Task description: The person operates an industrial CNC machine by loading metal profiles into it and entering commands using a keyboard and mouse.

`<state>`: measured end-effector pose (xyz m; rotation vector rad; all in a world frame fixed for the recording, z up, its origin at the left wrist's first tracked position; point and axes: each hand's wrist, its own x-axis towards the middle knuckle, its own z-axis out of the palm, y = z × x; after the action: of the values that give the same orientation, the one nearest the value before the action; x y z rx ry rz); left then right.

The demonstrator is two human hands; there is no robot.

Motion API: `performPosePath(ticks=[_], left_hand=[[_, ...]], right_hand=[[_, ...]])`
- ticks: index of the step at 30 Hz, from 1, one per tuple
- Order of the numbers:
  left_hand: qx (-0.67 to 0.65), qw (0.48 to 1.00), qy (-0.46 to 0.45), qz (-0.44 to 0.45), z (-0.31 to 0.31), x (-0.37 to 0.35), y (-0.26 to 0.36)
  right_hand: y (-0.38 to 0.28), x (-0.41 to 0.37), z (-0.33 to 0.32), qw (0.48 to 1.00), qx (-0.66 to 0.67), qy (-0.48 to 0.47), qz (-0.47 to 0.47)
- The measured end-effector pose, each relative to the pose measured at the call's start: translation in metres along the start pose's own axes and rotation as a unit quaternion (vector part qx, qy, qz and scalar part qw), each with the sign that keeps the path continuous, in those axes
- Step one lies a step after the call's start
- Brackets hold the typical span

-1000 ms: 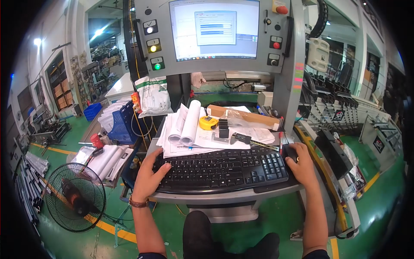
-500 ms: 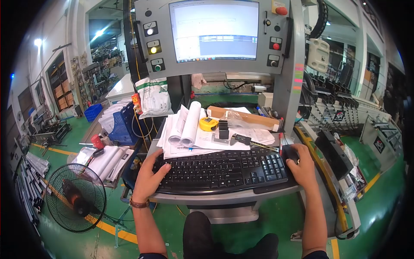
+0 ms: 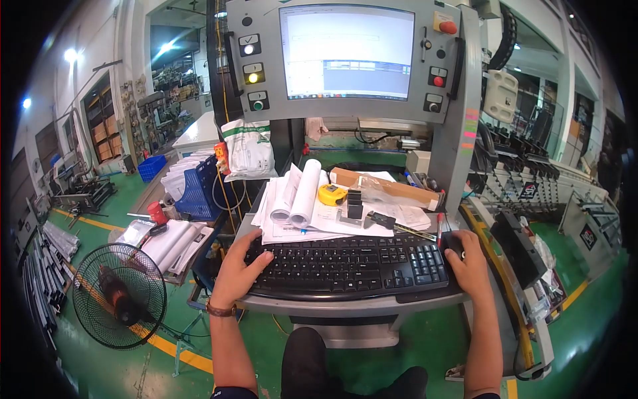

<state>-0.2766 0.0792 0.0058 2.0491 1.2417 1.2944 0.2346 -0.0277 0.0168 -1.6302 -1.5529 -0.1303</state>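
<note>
We have both hands at the keyboard (image 3: 349, 265), which lies across the front of the grey surface (image 3: 319, 305) below the screen (image 3: 348, 53). Our left hand (image 3: 240, 269) is at the keyboard's left end, thumb out over the keys and fingers reaching up along that edge; its grip is released, holding nothing. Our right hand (image 3: 470, 264) lies just beyond the number keys, its grip cupped over the black mouse (image 3: 453, 242), which the fingers partly hide; we cannot tell whether a button is pressed. Behind the keyboard we see loose papers (image 3: 413, 218) with two rolled sheets (image 3: 304, 199) on top, leaning away from us. Just right of the rolls sits a yellow tape measure (image 3: 331, 195), with a small stack of black blocks (image 3: 354, 204) beside it. A caliper (image 3: 391, 223) slants from near the blocks towards the mouse, and a red pen (image 3: 440, 228) stands out near its far end. Farther back, a long cardboard piece (image 3: 391, 191) lies at a slant, partly under clear plastic. The screen shows a pale window with a band of blue rows in its lower part, too small for us to read. On the panel around it, the white button (image 3: 249, 49) and yellow button (image 3: 252, 78) glow at the left, and a red button (image 3: 438, 81) is at the right. A white bag (image 3: 249, 149) hangs left of the papers, and a fan (image 3: 119, 296) stands well apart at our left.
</note>
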Motion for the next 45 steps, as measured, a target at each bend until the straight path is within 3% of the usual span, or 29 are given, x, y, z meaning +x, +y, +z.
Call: performPosePath(ticks=[10,45], left_hand=[[0.002,1.0,0.001,0.0,-0.0006,-0.0005,0.0018],[0.0,1.0,0.007,-0.001,0.0006,-0.0012,0.0011]], right_hand=[[-0.0054,-0.0002,-0.0015,1.0,0.0,-0.012,0.026],[0.0034,-0.0001,0.0009,1.0,-0.018,0.015,-0.019]])
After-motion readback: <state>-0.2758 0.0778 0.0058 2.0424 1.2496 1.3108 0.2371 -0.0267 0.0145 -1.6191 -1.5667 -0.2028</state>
